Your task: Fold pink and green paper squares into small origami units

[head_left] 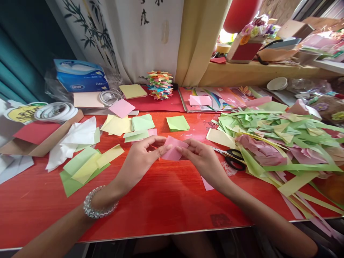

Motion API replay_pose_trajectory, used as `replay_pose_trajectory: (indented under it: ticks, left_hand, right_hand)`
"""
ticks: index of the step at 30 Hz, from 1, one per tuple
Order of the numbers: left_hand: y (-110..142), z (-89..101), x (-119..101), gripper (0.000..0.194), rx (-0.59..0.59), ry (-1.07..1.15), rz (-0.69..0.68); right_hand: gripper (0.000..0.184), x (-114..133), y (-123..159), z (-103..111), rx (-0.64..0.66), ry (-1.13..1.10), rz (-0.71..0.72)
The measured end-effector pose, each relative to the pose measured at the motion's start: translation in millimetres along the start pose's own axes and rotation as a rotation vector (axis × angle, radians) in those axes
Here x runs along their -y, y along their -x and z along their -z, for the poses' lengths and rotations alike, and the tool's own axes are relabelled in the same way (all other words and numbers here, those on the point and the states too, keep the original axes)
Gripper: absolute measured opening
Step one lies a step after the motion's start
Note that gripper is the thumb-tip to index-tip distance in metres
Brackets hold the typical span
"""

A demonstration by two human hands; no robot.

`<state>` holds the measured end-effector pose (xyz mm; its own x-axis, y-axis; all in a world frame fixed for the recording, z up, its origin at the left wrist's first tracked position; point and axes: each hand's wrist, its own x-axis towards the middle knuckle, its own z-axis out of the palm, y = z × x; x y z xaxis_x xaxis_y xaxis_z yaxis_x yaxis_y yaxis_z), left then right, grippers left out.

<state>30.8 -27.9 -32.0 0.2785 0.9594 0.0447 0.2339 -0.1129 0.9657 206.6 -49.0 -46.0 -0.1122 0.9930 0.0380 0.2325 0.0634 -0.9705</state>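
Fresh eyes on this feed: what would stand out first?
First, the pink paper square between the left hand and right hand, above the red table. Then the mostly green paper heap at right, and the multicoloured folded-paper tower at the back, near the middle.

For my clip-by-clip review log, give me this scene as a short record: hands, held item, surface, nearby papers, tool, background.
Held item: pink paper
Left hand: pinches its left side; beaded bracelet on the wrist
Right hand: pinches its right side
Surface: red table
Just beyond hands: green paper stack
Tool: black-handled scissors, right of the right hand
Right side: heap of paper pieces, mostly green
Back: multicoloured paper ornament; blue pack
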Motion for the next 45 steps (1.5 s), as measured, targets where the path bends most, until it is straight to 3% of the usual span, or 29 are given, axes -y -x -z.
replay_pose_trajectory:
  ticks: [5, 15, 25, 30, 45]
  left_hand:
    - [0.1, -2.2, -0.5, 0.017, -0.01, 0.088, 0.048]
    - [-0.5, -4.1, 0.1, 0.017, -0.001, 0.156, 0.097]
    - [-0.5, -4.8, 0.1, 0.023, -0.009, 0.122, 0.111]
    - [0.2, -3.6, 0.0, 0.023, -0.074, 0.063, 0.081]
    - [-0.6, -1.8, 1.9, 0.022, -0.009, 0.098, 0.057]
  right_hand:
    - [0.02, 2.9, 0.5, 0.8, 0.031, -0.248, -0.04]
    - [0.018, 3.8, 0.3, 1.7, 0.069, -0.318, -0.053]
    - [0.024, 6.6, 1.0, 1.5, 0.043, -0.261, -0.051]
    - [0.026, 7.2, 2.3, 1.5, 0.03, -0.17, -0.067]
    - [0.026, 6.0, 1.3, 3.3, 0.042, -0.125, -0.067]
